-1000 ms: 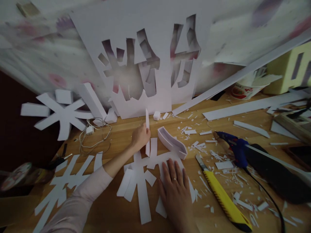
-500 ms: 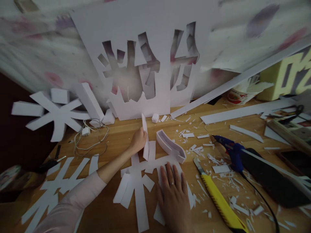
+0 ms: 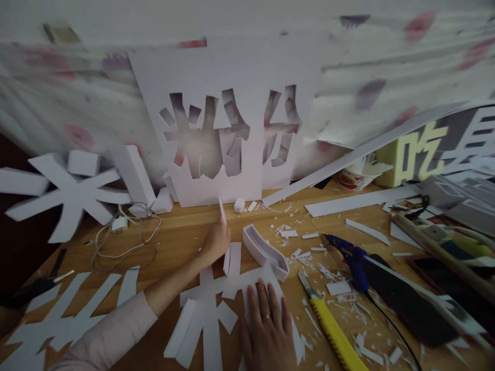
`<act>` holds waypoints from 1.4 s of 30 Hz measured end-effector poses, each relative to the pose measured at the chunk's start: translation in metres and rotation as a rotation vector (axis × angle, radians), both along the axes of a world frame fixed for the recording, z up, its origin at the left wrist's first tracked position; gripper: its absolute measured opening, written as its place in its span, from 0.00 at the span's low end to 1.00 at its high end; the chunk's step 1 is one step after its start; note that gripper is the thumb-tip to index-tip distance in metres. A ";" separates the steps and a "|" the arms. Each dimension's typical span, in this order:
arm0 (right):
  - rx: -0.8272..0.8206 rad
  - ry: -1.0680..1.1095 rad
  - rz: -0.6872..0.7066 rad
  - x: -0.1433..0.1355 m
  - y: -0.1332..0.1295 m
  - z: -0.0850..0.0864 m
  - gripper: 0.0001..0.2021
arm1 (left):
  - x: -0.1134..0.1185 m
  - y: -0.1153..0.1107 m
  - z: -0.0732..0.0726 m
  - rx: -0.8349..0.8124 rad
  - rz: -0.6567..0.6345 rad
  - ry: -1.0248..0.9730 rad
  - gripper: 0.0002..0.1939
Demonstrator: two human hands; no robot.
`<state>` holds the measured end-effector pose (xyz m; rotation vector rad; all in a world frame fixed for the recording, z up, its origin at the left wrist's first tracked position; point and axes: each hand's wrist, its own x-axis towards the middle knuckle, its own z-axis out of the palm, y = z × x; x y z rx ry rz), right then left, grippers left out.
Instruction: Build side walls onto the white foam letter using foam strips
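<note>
My left hand is closed around a narrow white foam-board strip, held on edge. The strip's lower end is by the upper arm of a flat white cut-out character; I cannot tell whether they touch. Palm down with fingers stretched, my right hand lies on the cut-out's right side. Just beyond those fingertips, a curved, raised-walled white piece sits on the cut-out's upper right stroke. A folded white strip rests on the lower left stroke.
Right of my hands lie a yellow utility knife with its blade out, a blue glue gun with a cord, and white scraps. A white board with cut-out shapes stands behind. White cable and a built-up white character are left.
The view has tilted up, so the table things sit lower in the picture. My left hand now covers more of the strip's middle. My right hand stays flat on the cut-out.
</note>
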<state>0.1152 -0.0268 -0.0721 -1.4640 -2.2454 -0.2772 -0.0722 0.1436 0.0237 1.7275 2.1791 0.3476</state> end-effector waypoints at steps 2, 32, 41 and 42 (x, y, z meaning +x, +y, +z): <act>0.009 -0.014 -0.002 0.000 0.000 0.000 0.38 | 0.000 0.000 0.000 -0.001 -0.011 0.004 0.18; -0.064 -0.039 -0.023 -0.002 -0.003 0.010 0.29 | 0.004 -0.003 0.005 -0.012 0.036 0.046 0.18; -0.132 0.013 -0.018 -0.003 -0.005 0.010 0.28 | 0.007 -0.002 0.008 -0.016 0.045 0.065 0.17; -0.131 0.012 -0.023 -0.003 -0.006 0.011 0.28 | 0.007 -0.002 0.008 -0.014 0.043 0.067 0.17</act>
